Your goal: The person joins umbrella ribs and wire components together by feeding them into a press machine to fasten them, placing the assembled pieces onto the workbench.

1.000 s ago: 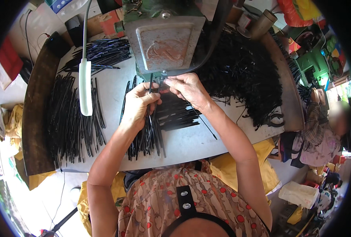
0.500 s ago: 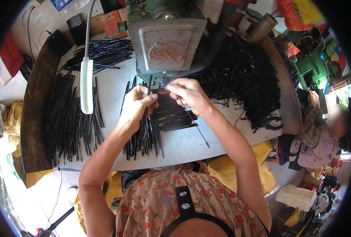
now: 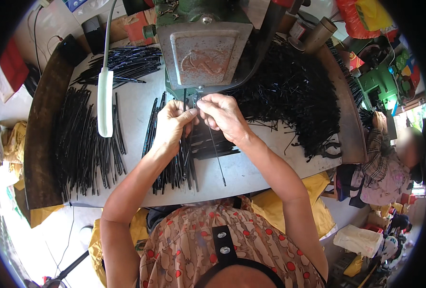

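Note:
A green press with a worn grey front plate [image 3: 203, 57] stands at the far middle of the table. Just below its plate, my left hand [image 3: 174, 126] pinches a black strip [image 3: 185, 96] that points up toward the machine. Close beside it, my right hand [image 3: 224, 117] has thumb and fingertips closed on a thin dark rod [image 3: 216, 156], whose long end hangs down toward the table's near edge. The hands nearly touch at the fingertips. Under my left hand lies a bundle of black strips [image 3: 172, 175]. The tips inside both pinches are hidden.
More black strips [image 3: 86, 144] lie at left, and a large dark heap [image 3: 294, 91] covers the right side. A white lamp [image 3: 105, 105] hangs over the table. The press's dark lever [image 3: 265, 43] slopes beside the plate. Another person [image 3: 385, 168] sits at far right.
My right hand has shifted slightly left and down, closer to my left hand. The rod in it now hangs steeper. The dark lever, blurred and lower before, now shows sharply.

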